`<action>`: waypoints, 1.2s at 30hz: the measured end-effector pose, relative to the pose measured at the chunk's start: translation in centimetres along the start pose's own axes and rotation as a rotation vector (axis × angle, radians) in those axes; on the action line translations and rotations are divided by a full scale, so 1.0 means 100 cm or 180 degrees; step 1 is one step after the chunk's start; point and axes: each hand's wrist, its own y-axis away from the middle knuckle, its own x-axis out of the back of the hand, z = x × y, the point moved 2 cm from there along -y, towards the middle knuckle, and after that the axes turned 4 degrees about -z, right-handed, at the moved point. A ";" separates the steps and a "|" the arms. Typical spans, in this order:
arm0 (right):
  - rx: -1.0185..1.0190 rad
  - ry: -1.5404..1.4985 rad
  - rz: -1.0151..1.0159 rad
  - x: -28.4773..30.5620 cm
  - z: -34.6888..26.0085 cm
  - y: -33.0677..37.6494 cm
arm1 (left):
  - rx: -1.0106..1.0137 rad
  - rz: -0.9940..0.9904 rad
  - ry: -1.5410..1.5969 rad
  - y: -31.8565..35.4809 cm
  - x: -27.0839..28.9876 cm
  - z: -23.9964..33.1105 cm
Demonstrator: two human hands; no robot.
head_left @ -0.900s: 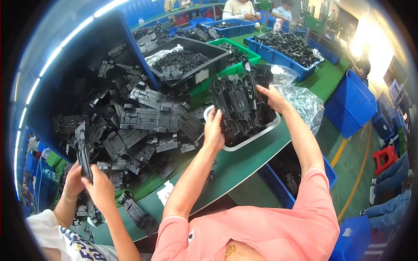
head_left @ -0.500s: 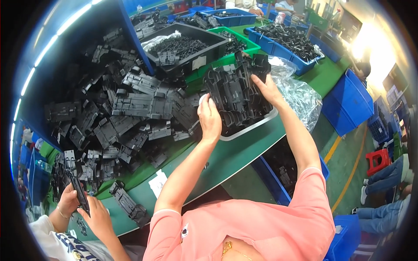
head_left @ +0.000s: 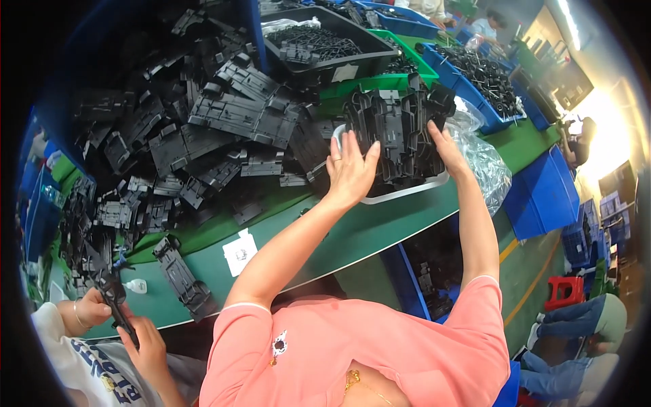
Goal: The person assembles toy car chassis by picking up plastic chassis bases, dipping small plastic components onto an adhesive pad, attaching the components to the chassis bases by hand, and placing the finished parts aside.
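Black-part heap [head_left: 203, 129] crowding white tray [head_left: 407, 193]

Both hands, left [head_left: 349, 169] and right [head_left: 444, 146], clasp a stack of black plastic parts [head_left: 397, 132] (upright) in a white tray [head_left: 407, 193].

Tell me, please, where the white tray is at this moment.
In the head view, the white tray sits on the green table, right of centre, under the stack of black parts between both hands, beside the clear plastic bag.

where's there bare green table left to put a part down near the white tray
Bare green table runs along the near edge, below the white tray and left toward the white paper slip and a lone black part. Above that strip the pile of black parts crowds everything; the clear bag fills the tray's right.
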 end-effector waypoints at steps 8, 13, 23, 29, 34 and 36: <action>-0.0428 -0.0246 0.0393 0.017 0.011 0.005 | -0.0128 0.0086 0.0530 0.002 0.001 -0.004; -0.0133 -0.0226 0.0678 0.045 0.033 -0.005 | -0.0450 0.0365 0.0718 0.016 0.007 0.001; 0.1720 -0.1405 0.0985 0.006 -0.095 0.125 | -0.1806 0.0535 0.1570 0.164 0.130 -0.018; 0.1203 0.0087 -0.0911 -0.148 -0.074 0.191 | -0.0606 0.2118 0.1464 0.274 0.175 -0.077; 0.1474 0.0147 -0.1516 -0.228 -0.077 0.199 | -0.0210 0.2883 0.1294 0.299 0.209 -0.092; 0.1767 0.0208 -0.1693 -0.261 -0.080 0.199 | -0.0116 0.2997 0.1300 0.304 0.221 -0.098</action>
